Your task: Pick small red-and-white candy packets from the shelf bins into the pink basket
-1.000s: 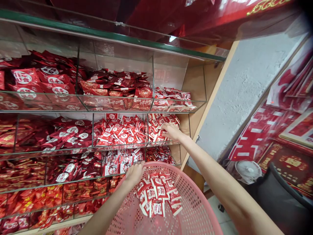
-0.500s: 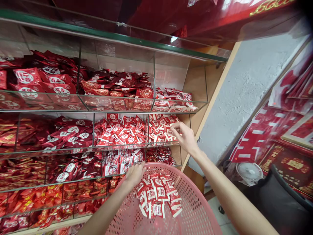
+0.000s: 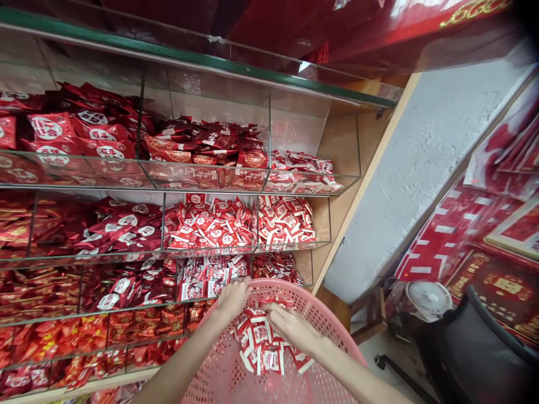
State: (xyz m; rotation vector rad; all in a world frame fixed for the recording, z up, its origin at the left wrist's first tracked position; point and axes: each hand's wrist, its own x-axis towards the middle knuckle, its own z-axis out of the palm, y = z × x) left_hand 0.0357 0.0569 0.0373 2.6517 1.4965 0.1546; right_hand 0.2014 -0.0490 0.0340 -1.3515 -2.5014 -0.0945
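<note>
A pink perforated plastic basket [image 3: 337,328] is held up in front of the shelves. My left hand [image 3: 233,299] is closed over its far left rim. Inside lie small red-and-white candy packets [image 3: 269,359], some overlapping. My right hand [image 3: 292,324] reaches into the basket from the right, palm down. Its fingers are bent together with their tips on a packet at the far side of the pile; the fingertips are partly hidden. Similar small packets [image 3: 286,220] fill a glass-fronted compartment on the shelf just beyond the basket.
Glass-divided shelves hold larger red packets [image 3: 99,134], dark red packets [image 3: 126,224] and red-orange ones [image 3: 63,339]. A wooden side panel [image 3: 343,230] ends the shelves, beside a grey wall [image 3: 391,168]. At right stand a black chair [image 3: 475,342] and a white fan [image 3: 429,299].
My right hand has come down from the small-packet compartment into the basket, onto the packets there. My left hand stays on the rim.
</note>
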